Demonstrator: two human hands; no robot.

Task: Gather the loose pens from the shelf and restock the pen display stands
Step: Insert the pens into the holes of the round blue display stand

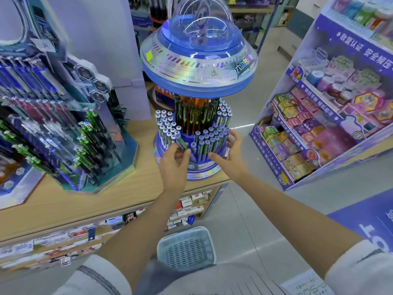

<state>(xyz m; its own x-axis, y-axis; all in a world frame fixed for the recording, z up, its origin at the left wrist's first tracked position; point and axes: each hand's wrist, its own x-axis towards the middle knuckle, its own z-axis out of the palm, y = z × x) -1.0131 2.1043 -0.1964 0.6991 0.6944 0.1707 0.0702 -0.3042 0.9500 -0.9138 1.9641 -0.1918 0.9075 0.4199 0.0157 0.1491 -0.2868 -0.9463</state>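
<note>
Head view: a UFO-shaped pen display stand (197,67) rises at the centre, standing on the corner of a wooden shelf (136,188). Its lower ring is packed with upright purple-capped pens (212,137), and taller dark pens (195,116) crowd the orange core above them.

The left hand (173,165) is at the stand's 7 o'clock side. Its thumb and curled fingers pinch a green-and-purple pen (180,141), which is tilted with its cap toward 11 o'clock, just in front of a gap in the ring.

The right hand (228,154) is at the stand's 4 o'clock side, empty, with its fingers straight and spread wide. Its fingertips are just beside the outer pens; whether they touch cannot be told.

At 9 o'clock in the frame a second, octagonal pen stand (63,135) holds rows of green and blue pens. At 3 o'clock a purple rack of boxed toys (319,124) stands apart on the floor. At 6 o'clock, between the forearms, a pale blue basket (187,248) sits low.
</note>
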